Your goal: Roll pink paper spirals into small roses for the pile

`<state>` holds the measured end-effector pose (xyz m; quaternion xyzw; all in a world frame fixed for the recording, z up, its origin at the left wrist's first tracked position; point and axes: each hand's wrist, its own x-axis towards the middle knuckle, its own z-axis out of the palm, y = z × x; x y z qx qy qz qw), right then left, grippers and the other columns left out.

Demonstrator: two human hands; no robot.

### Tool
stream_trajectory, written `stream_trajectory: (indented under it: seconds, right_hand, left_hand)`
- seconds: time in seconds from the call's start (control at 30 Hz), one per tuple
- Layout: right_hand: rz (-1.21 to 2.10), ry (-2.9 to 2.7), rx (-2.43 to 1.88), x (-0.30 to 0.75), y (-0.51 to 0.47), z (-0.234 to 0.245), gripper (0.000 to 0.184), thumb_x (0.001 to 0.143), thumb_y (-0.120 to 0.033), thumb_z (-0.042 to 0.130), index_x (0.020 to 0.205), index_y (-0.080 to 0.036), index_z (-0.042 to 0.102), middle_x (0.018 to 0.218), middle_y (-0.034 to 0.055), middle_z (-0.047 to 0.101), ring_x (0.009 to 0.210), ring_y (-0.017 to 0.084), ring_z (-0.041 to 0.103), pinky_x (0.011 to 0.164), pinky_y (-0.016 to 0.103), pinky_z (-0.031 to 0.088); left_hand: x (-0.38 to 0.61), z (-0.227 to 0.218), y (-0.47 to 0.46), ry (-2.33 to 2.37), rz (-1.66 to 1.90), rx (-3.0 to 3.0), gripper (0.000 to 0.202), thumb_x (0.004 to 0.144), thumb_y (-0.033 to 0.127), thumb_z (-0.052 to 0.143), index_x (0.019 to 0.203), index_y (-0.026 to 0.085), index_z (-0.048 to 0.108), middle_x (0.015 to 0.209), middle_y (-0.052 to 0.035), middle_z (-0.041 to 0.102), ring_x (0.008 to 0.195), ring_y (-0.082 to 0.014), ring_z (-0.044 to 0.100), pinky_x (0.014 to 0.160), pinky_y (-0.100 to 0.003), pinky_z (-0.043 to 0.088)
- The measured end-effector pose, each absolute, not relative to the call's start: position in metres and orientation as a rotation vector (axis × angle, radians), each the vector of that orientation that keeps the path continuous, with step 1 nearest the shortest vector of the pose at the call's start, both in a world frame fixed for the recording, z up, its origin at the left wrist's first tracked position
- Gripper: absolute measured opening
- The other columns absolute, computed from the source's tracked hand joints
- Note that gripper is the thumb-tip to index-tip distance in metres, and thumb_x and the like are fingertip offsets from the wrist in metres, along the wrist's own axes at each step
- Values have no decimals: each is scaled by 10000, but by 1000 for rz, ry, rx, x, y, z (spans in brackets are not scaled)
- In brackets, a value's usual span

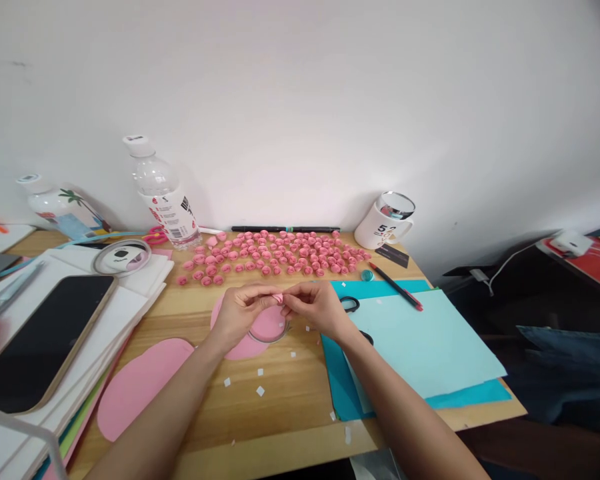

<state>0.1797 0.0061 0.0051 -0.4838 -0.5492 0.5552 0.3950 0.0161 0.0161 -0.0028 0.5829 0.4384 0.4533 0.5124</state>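
My left hand (pixel 244 310) and my right hand (pixel 317 305) meet over the middle of the table. Between their fingertips is a small pink paper roll (pixel 279 298), pinched from both sides. Below them lie a pink paper disc (pixel 243 348) and a round pink piece with a grey rim (pixel 269 325), partly covered by my left hand. Many rolled pink paper roses (pixel 280 253) are spread out just behind my hands. One blue paper rose (pixel 367 275) sits at their right end. Black scissor handles (pixel 350 305) show beside my right wrist.
Light blue paper sheets (pixel 420 347) lie at right with a black-and-red pencil (pixel 397 287) on top. A white mug (pixel 384 221) and a plastic bottle (pixel 163 193) stand by the wall. At left, a phone (pixel 50 340) rests on stacked paper. Small white squares (pixel 261 391) dot the wood.
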Motion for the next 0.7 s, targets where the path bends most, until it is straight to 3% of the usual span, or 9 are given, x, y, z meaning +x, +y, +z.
stream_trajectory:
  seconds: [0.7]
  right_hand:
    - [1423,-1408,-1193,180,6,9,318,731,-442,613,728,-129,667,605,32,673,537,129,642,539,243,535]
  left_hand:
    - [16,-4,16,1011,1092,1228,145,638,239,726,769,180,733,768,-39,730,736,-176,659,712,-278,521]
